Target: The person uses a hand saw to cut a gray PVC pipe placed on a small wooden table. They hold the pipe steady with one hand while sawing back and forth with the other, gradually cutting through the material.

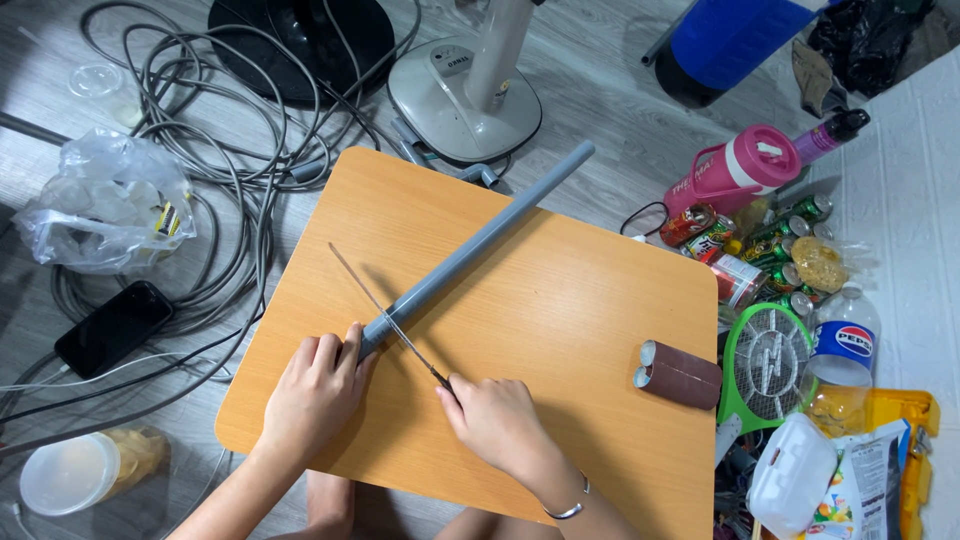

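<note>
On the floor at far left a black phone [113,327] is seen beside a tangle of grey cables [215,150]; these lie well apart from the work. The wooden tabletop [560,300] carries a long grey pipe [480,248], laid diagonally: its long axis runs from the near-left, under the left hand [315,390], up to the far-right, where the free end overhangs the tabletop's far edge near a white fan base [462,95]. The left hand's fingers are closed around the pipe's near end, pinning it to the tabletop. Just right of that grip a thin saw blade [385,312] is laid across the pipe, crossing its axis at a steep angle; the blade's far tip points up-left and its near end runs into the right hand [497,420]. The right hand's fingers are closed on the blade's handle end, which is mostly hidden by the fist. The crossing point of blade and pipe lies between the two hands, nearer the left, so that only a short stub of pipe sits on the held side. Whether a cut is already opened in the pipe cannot be told. Further right a dark red sandpaper roll [680,375] rests on the tabletop, untouched.
</note>
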